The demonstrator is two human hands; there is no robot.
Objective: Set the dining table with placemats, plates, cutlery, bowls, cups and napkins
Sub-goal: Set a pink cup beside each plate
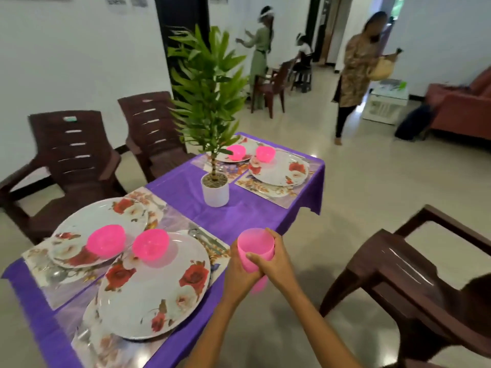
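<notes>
Hands both on pink cup stack (255,248), held in air just off near right edge of table (247,211). Left hand (239,272) wrapped round lower part from left, right hand (273,264) gripping front, fingers (256,257) curled across cup wall. Cups look nested, lower one peeking out below hands. Purple cloth, four floral placemats, each with floral plate (159,293) and pink bowl (150,244). Cutlery (210,241) right of nearest plate. Potted plant (215,192) mid-table. Brown chairs (414,282) around. People blurred in background.
</notes>
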